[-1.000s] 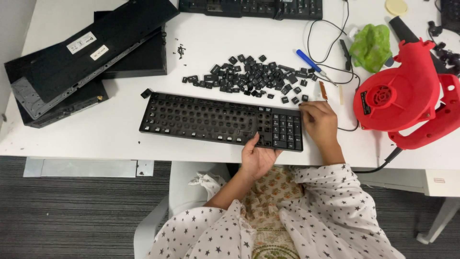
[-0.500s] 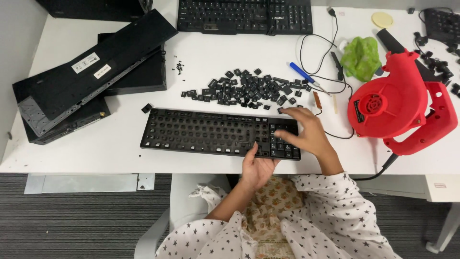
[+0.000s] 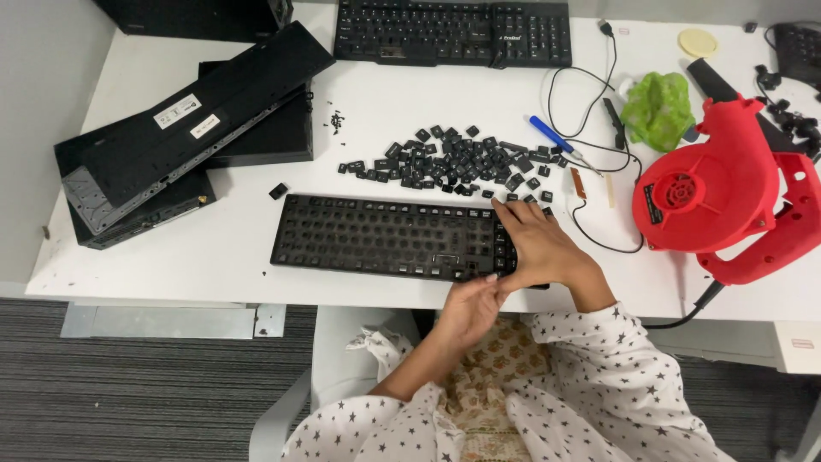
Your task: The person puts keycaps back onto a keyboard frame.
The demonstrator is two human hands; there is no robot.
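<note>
The stripped black keyboard [image 3: 393,237] lies along the white desk's [image 3: 214,248] near edge, within reach; the right hand [image 3: 539,248] rests flat, fingers spread, on its right end, steadying it; the left hand [image 3: 470,304], loosely curled, touches its front edge, apparently holding nothing; loose keycaps [image 3: 453,162] lie heaped just behind.

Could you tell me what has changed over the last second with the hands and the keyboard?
The right hand moved from the keyboard's far right corner leftward onto its right end, fingers spread over it. The left hand stayed at the near edge, its fingertips now meeting the right hand. The keyboard, the loose keycaps and the red blower lie as before. Whether either hand grips anything is unclear.
</note>
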